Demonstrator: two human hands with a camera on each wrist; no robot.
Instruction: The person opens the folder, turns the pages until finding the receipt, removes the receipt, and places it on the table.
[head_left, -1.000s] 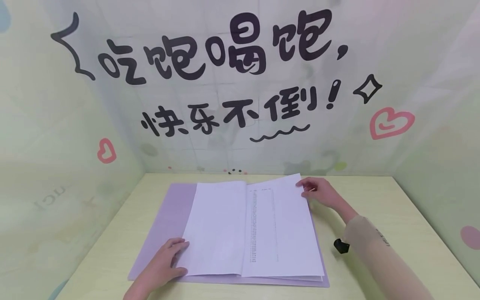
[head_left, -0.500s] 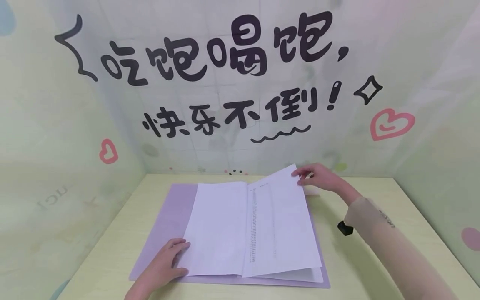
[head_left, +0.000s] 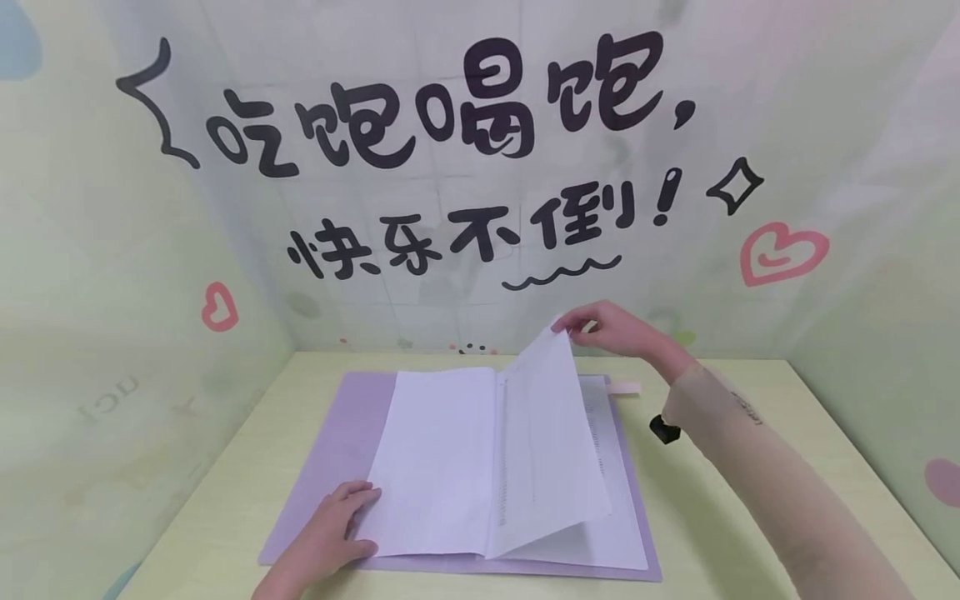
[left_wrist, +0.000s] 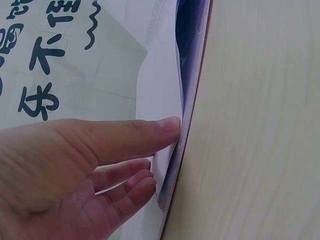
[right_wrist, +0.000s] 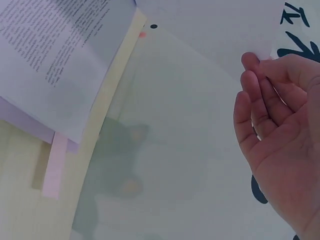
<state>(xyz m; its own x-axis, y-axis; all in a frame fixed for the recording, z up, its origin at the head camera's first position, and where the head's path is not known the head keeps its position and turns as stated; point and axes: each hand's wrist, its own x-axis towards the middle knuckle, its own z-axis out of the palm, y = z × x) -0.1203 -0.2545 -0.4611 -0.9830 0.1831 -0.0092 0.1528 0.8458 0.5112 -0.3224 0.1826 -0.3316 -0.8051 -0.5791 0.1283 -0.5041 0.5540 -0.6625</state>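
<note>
A purple folder (head_left: 322,467) lies spread on the table with white sheets inside. My right hand (head_left: 615,329) pinches the top outer corner of a printed page (head_left: 551,450), between thumb and fingertips in the right wrist view. That page stands raised and slanted over the sheets on the right side, where a text sheet (right_wrist: 55,45) shows beneath. My left hand (head_left: 330,525) rests at the lower left edge of the blank left page (head_left: 435,458). Up close in the left wrist view, its straight thumb (left_wrist: 135,137) lies on the paper's bottom edge.
A pale pink tab (head_left: 624,387) sticks out past the folder's right edge. The light wood table (head_left: 720,517) is walled by a printed backdrop (head_left: 480,200) with large black characters. Some small black object (head_left: 664,429) hangs by the right sleeve.
My right hand has lifted the page's corner higher and carried it leftward, exposing the sheet below and the pink tab. The left hand has stayed in place.
</note>
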